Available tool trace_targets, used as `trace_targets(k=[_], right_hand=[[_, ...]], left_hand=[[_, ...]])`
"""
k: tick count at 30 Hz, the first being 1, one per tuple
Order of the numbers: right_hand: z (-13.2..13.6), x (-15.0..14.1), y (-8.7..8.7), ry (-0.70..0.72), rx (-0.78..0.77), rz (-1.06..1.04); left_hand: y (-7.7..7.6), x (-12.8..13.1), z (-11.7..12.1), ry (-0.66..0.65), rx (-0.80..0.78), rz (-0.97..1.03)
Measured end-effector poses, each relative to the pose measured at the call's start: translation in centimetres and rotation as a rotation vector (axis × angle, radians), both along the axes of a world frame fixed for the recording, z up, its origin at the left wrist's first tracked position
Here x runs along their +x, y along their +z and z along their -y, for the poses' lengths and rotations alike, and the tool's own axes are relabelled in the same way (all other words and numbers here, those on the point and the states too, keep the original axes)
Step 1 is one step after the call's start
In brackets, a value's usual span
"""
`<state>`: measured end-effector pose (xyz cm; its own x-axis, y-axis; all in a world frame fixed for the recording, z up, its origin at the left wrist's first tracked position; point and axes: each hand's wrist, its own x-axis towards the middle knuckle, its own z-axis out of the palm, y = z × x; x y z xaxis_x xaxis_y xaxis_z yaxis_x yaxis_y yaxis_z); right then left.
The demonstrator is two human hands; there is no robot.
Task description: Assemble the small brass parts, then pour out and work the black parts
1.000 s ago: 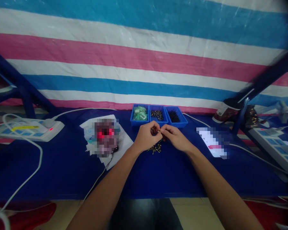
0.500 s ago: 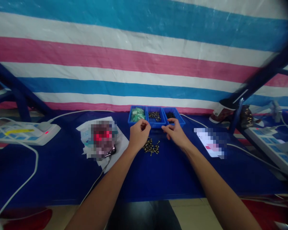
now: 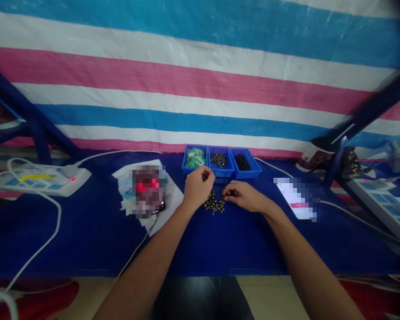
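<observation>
A small pile of dark metal screws (image 3: pixel 214 204) lies on the blue table cover (image 3: pixel 86 240). My left hand (image 3: pixel 198 186) hovers just left of and above the pile, fingers curled into a loose fist; what it holds is hidden. My right hand (image 3: pixel 245 196) rests on the cover right of the pile, its fingertips pinched at the pile's right edge on something too small to name. Behind the hands stand three blue bins: one with green parts (image 3: pixel 194 158), one with metal screws (image 3: pixel 219 160), one with black parts (image 3: pixel 243 162).
A white power strip (image 3: pixel 43 180) with a lit red switch and a looping cable sits at the left. Papers with a blurred object (image 3: pixel 146 189) lie left of the hands, a blurred phone (image 3: pixel 298 198) at the right. A striped tarp hangs behind. Another power strip (image 3: pixel 383 202) sits far right.
My hands came apart from a joined pinch. The right hand reached towards the bins, then dropped to the pile's right edge. The left hand stayed curled near the pile.
</observation>
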<state>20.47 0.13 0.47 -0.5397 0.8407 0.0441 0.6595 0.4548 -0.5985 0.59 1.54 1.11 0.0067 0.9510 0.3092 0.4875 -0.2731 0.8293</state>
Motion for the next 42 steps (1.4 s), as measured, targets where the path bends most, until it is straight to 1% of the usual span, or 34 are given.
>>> trace_targets(k=[3, 7, 9, 14, 17, 20, 23, 29, 37, 42], right_hand=[[0.1, 0.0, 0.1, -0.039, -0.029, -0.023], [0.2, 0.0, 0.5, -0.149, -0.101, -0.122], [0.2, -0.1, 0.6, -0.197, -0.114, -0.196], [0.0, -0.4, 0.9, -0.255, -0.199, -0.435], [-0.1, -0.5, 1.1, -0.301, -0.197, -0.54], [-0.1, -0.6, 1.3, -0.317, -0.187, -0.609], [-0.2, -0.8, 1.2, -0.313, -0.193, -0.672], [-0.1, -0.9, 1.1, -0.313, -0.193, -0.726], [0.3, -1.4, 1.3, -0.289, -0.263, -0.695], [-0.1, -1.3, 1.1, -0.262, -0.25, -0.672]], left_hand=[[-0.1, 0.0, 0.0, -0.017, 0.007, -0.011], [-0.2, -0.1, 0.2, -0.06, 0.031, -0.01], [-0.2, 0.0, 0.2, -0.085, 0.048, -0.021], [-0.2, 0.1, 0.4, -0.155, 0.094, -0.086], [-0.2, 0.2, 0.5, -0.236, 0.099, -0.122], [0.0, 0.4, 0.8, -0.337, 0.111, -0.146], [0.3, 0.5, 1.1, -0.374, 0.101, -0.121], [0.7, 0.6, 1.2, -0.359, 0.028, 0.05], [0.5, 0.3, 0.9, -0.386, -0.019, 0.08], [0.3, 0.3, 0.6, -0.37, -0.068, 0.185]])
